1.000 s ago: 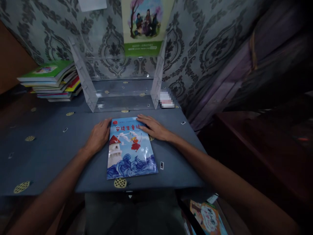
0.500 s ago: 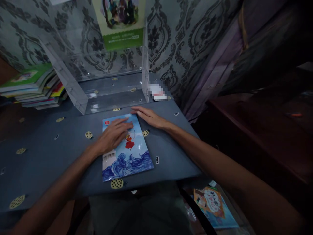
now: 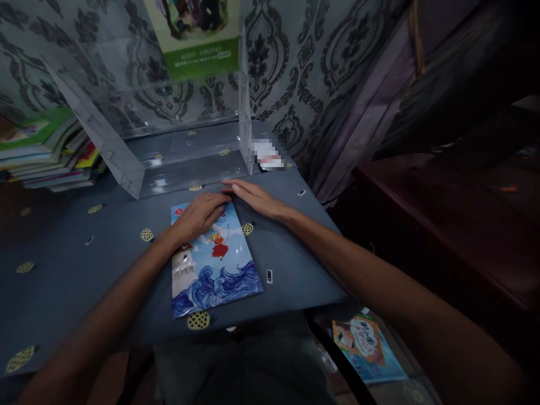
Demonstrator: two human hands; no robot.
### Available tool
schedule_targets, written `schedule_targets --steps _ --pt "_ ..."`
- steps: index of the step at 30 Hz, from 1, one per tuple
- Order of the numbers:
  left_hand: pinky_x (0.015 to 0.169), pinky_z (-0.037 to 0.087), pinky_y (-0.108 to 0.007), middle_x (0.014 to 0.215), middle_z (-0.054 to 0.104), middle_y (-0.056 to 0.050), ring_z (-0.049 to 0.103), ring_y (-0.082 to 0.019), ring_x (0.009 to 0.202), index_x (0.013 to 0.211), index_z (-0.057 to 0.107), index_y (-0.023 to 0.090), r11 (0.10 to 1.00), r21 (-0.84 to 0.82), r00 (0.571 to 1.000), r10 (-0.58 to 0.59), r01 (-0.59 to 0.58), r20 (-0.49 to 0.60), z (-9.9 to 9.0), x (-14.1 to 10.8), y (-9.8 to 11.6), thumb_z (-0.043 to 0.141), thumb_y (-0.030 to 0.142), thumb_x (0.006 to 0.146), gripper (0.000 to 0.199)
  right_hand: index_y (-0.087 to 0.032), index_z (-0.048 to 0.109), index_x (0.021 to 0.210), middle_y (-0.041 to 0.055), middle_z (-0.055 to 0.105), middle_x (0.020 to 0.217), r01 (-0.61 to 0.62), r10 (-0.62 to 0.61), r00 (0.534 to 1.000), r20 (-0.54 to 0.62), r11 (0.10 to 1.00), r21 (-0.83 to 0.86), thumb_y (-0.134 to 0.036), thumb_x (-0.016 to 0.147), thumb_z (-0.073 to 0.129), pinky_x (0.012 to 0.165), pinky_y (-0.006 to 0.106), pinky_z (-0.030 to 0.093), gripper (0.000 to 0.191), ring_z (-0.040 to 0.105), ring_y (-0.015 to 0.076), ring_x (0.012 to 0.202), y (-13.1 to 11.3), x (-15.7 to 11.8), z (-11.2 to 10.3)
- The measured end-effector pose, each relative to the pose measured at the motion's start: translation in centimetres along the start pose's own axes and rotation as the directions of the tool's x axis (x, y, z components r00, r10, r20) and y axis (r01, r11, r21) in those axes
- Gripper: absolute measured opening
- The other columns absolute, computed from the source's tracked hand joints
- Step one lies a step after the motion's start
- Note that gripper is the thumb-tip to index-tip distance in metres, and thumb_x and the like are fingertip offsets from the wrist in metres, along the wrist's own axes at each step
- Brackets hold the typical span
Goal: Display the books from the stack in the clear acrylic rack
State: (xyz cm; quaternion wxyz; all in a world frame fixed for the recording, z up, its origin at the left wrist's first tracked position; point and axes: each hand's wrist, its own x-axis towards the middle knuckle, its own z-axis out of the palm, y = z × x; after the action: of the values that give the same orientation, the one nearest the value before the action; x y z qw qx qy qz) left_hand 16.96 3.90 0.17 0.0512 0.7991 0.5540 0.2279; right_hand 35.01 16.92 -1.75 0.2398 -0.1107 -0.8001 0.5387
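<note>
A blue picture book (image 3: 219, 275) with a red-dressed figure and dark blue waves on its cover lies flat on the patterned tablecloth, close to the table's front edge. My left hand (image 3: 201, 215) rests palm down over the upper part of the cover, fingers stretched toward the right. Just beyond the book's top right corner, my right hand (image 3: 254, 198) lies with its fingers extended to the left. The fingertips of both hands are close together near the book's top edge; whether they touch is hard to tell. Neither hand grips the book.
A clear acrylic stand (image 3: 130, 181) rises behind the hands, with a green-and-cream book (image 3: 202, 63) upright at its top. Stacked books (image 3: 54, 152) are at the left. Another book (image 3: 371, 349) lies below the table at the right. A dark red surface (image 3: 442, 225) is at the right.
My left hand has slid up the cover toward the book's top edge, uncovering more of the picture. My right hand is nearly unmoved. The view has shifted slightly.
</note>
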Motion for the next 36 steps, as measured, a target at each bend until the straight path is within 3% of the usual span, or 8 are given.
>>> schedule_targets --steps 6,16,23,28,31,33,34,36 --pt "0.111 0.043 -0.049 0.131 0.068 -0.010 0.061 -0.025 0.124 0.125 0.063 0.021 0.999 0.042 1.000 -0.009 0.008 0.017 0.2 -0.2 0.5 0.041 0.030 0.101 0.034 -0.023 0.059 0.138 0.0098 0.066 0.135 0.011 -0.011 1.000 0.008 1.000 0.001 -0.060 0.101 0.041 0.118 0.049 0.038 0.055 0.058 0.0240 0.129 0.1 0.1 0.1" --pt "0.121 0.027 -0.056 0.139 0.065 -0.007 0.049 -0.026 0.141 0.131 0.064 0.024 0.993 -0.079 0.980 0.096 -0.084 0.172 -0.8 -3.9 5.8 0.043 0.030 0.102 0.036 -0.023 0.060 0.136 0.0075 0.063 0.140 0.052 -0.047 0.998 0.037 0.988 -0.146 -0.064 0.100 0.039 0.117 0.047 0.038 0.058 0.056 0.0244 0.131 0.1 0.2 0.0" --pt "0.125 0.023 -0.053 0.142 0.063 -0.004 0.046 -0.023 0.143 0.136 0.060 0.027 0.969 -0.164 0.940 0.222 -0.184 0.259 -0.7 -6.4 10.0 0.043 0.024 0.102 0.038 -0.022 0.061 0.134 0.0078 0.064 0.137 0.058 -0.052 0.998 0.043 0.986 -0.158 -0.066 0.099 0.039 0.116 0.051 0.038 0.060 0.056 0.0259 0.130 0.0 0.0 0.2" --pt "0.124 0.026 -0.055 0.141 0.064 -0.003 0.048 -0.023 0.142 0.136 0.060 0.029 0.948 -0.280 0.940 0.225 -0.151 0.257 -1.0 -7.2 11.3 0.046 0.023 0.101 0.038 -0.020 0.061 0.133 0.0082 0.065 0.135 0.076 -0.070 0.997 0.040 0.976 -0.203 -0.066 0.099 0.038 0.114 0.050 0.039 0.062 0.057 0.0264 0.127 -0.3 -0.2 0.5" --pt "0.118 0.038 -0.049 0.131 0.070 -0.004 0.056 -0.023 0.134 0.131 0.064 0.028 0.901 -0.431 0.976 0.130 -0.042 0.175 -1.3 -7.1 10.3 0.047 0.024 0.101 0.035 -0.022 0.062 0.133 0.0077 0.064 0.136 0.098 -0.092 0.995 0.034 0.957 -0.272 -0.066 0.099 0.038 0.114 0.050 0.039 0.060 0.057 0.0271 0.128 -0.4 -0.6 0.9" --pt "0.108 0.049 -0.043 0.123 0.073 -0.007 0.065 -0.023 0.121 0.126 0.066 0.025 0.836 -0.545 0.998 -0.056 0.067 0.037 -1.3 -7.0 8.9 0.048 0.029 0.101 0.031 -0.023 0.064 0.130 0.0086 0.065 0.135 0.121 -0.116 0.993 0.034 0.934 -0.336 -0.064 0.099 0.041 0.115 0.050 0.038 0.057 0.056 0.0283 0.128 -0.7 -1.0 1.4" --pt "0.102 0.052 -0.041 0.119 0.075 -0.008 0.069 -0.022 0.114 0.123 0.067 0.024 0.789 -0.603 0.982 -0.182 0.119 -0.044 -1.3 -6.9 8.0 0.050 0.033 0.101 0.029 -0.022 0.065 0.127 0.0093 0.066 0.133 0.136 -0.132 0.991 0.036 0.920 -0.369 -0.062 0.099 0.042 0.115 0.050 0.038 0.054 0.056 0.0289 0.128 -1.0 -1.3 1.8" --pt "0.093 0.056 -0.036 0.107 0.077 -0.007 0.072 -0.020 0.099 0.119 0.066 0.021 0.667 -0.725 0.895 -0.413 0.171 -0.169 -1.1 -6.9 6.2 0.056 0.042 0.098 0.031 -0.021 0.070 0.117 0.0106 0.070 0.122 0.180 -0.170 0.983 0.061 0.891 -0.416 -0.057 0.101 0.043 0.114 0.051 0.038 0.048 0.059 0.0299 0.122 -2.3 -1.8 3.0"
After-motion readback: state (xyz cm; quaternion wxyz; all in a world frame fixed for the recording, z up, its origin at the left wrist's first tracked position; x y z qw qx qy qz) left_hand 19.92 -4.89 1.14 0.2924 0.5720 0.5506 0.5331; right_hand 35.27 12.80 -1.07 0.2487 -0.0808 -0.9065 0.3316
